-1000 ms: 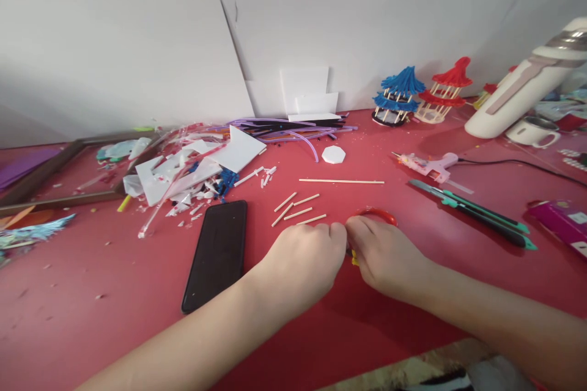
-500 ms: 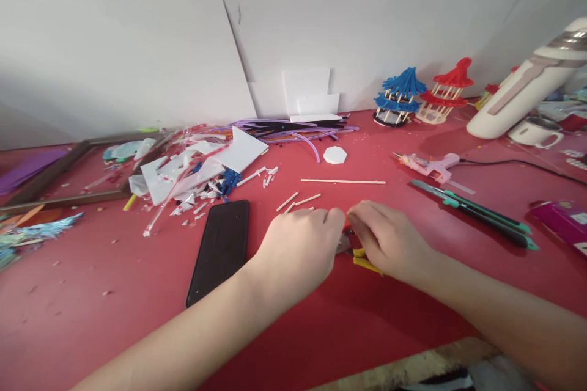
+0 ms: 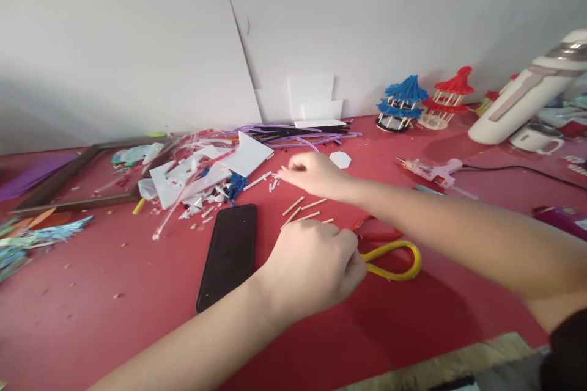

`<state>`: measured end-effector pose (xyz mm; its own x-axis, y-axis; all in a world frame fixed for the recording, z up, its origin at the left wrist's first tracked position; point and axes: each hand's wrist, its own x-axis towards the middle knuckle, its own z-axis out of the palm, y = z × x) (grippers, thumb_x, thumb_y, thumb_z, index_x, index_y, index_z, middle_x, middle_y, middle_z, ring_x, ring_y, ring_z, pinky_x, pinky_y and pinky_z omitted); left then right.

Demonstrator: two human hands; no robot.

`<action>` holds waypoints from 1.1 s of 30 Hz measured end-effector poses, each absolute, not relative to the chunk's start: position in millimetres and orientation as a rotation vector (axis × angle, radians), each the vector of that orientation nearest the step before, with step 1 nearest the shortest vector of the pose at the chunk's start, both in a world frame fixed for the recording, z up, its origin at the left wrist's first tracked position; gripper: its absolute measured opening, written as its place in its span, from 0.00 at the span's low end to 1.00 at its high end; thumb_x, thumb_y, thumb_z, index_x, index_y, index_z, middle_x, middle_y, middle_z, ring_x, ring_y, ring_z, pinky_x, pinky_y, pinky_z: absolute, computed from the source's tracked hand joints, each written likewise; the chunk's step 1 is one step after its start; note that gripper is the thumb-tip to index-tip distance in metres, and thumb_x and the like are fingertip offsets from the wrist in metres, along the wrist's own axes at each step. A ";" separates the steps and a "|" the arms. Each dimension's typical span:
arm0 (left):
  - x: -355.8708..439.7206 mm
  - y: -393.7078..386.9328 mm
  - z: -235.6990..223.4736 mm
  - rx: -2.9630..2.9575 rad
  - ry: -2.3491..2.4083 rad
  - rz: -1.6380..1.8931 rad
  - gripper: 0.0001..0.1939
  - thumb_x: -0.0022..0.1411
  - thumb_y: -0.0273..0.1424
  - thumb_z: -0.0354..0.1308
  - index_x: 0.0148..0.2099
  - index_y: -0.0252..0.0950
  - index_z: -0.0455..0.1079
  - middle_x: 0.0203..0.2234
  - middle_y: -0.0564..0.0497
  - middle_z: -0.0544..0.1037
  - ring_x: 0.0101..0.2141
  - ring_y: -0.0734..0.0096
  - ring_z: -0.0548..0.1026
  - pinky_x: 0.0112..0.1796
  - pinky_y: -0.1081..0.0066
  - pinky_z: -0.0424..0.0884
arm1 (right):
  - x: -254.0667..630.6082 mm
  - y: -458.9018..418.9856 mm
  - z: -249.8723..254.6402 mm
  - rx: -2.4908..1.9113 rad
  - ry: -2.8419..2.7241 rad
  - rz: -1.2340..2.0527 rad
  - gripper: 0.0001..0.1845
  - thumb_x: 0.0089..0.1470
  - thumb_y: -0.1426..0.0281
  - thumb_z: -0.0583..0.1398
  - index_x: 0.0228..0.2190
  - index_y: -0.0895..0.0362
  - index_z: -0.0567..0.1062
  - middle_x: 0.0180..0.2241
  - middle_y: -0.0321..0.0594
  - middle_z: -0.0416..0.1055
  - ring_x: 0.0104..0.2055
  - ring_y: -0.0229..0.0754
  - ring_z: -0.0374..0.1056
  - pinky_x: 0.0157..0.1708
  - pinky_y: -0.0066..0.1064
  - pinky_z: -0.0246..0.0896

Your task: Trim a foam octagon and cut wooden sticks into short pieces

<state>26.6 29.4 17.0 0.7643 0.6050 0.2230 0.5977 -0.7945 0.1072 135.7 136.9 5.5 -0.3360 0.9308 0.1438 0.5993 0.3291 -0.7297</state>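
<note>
My left hand (image 3: 316,259) is closed in a fist low over the table, with the fingertips turned away, so whatever it grips is hidden. Beside it, a yellow looped handle (image 3: 394,261) and a red handle (image 3: 378,236) stick out to the right; their working ends are behind the hand. My right hand (image 3: 318,176) reaches across above, fingers pinched near the white scraps, with a small pale tip at the fingertips. Several short wooden sticks (image 3: 313,203) lie between the hands. Behind the right wrist rests a white octagonal piece (image 3: 340,160).
A black phone (image 3: 228,256) lies left of my left hand. Further back are a scrap pile (image 3: 197,171), purple and black strips (image 3: 275,130), a pink glue gun (image 3: 433,171), blue (image 3: 401,104) and red (image 3: 446,98) small pagoda models, a white thermos (image 3: 518,91) and a mug (image 3: 536,137).
My right hand has moved from beside the left hand up and left toward the scraps. The yellow and red handles are now uncovered. The long stick is no longer visible, and another short stick shows.
</note>
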 end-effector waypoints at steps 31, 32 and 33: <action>3.2 101.0 6.6 2.231 1.306 0.384 0.12 0.65 0.36 0.48 0.35 0.38 0.70 0.30 0.54 0.77 0.31 0.69 0.74 0.32 0.72 0.65 | 201.3 71.5 -47.0 -1.161 -2.432 0.467 0.08 0.60 0.71 0.59 0.34 0.58 0.78 0.35 0.42 0.73 0.40 0.42 0.68 0.42 0.34 0.62; 2.9 101.8 7.0 2.193 1.318 0.398 0.12 0.65 0.36 0.48 0.35 0.38 0.70 0.29 0.54 0.77 0.29 0.70 0.74 0.31 0.72 0.65 | 201.1 72.5 -48.3 -1.169 -2.421 0.454 0.08 0.60 0.71 0.58 0.34 0.58 0.78 0.34 0.43 0.73 0.40 0.43 0.68 0.42 0.34 0.62; 2.7 102.6 7.2 2.148 1.329 0.405 0.12 0.65 0.37 0.48 0.35 0.38 0.69 0.27 0.54 0.77 0.27 0.70 0.74 0.28 0.73 0.65 | 200.4 73.7 -49.7 -1.180 -2.407 0.440 0.09 0.61 0.71 0.58 0.34 0.58 0.78 0.34 0.43 0.73 0.39 0.43 0.68 0.41 0.34 0.62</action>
